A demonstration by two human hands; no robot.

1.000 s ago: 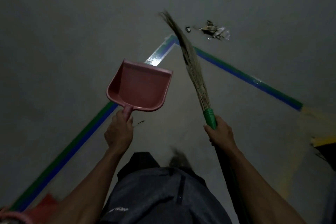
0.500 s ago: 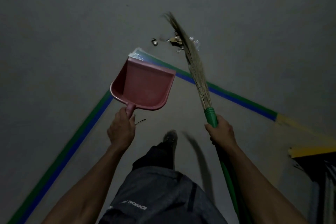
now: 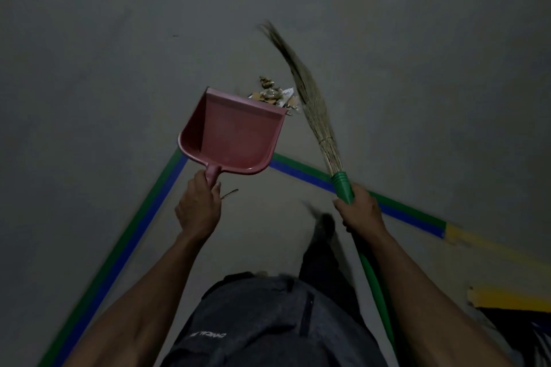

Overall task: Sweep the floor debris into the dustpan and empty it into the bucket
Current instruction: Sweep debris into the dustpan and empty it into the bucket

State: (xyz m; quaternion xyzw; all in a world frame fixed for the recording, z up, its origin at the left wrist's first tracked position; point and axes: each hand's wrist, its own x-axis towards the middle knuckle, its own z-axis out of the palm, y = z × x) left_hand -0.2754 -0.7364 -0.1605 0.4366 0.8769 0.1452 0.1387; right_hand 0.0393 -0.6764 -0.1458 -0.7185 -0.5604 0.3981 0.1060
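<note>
My left hand (image 3: 198, 207) grips the handle of a pink dustpan (image 3: 232, 135), which I hold above the floor with its open lip pointing away from me. My right hand (image 3: 359, 208) grips the green handle of a straw broom (image 3: 313, 116), whose bristles slant up to the left. A small pile of debris (image 3: 274, 94), scraps of paper and dry bits, lies on the grey floor just beyond the dustpan's lip and left of the bristles. No bucket is in view.
Green and blue tape lines (image 3: 143, 214) form a corner on the concrete floor under the dustpan. Yellow markings (image 3: 507, 298) and a dark object lie at the lower right. My leg and shoe (image 3: 325, 225) are below, between my arms.
I have stepped forward: the debris pile has come from well ahead to right at the dustpan's lip. The tape corner has slid under the dustpan. Both hands keep their grip.
</note>
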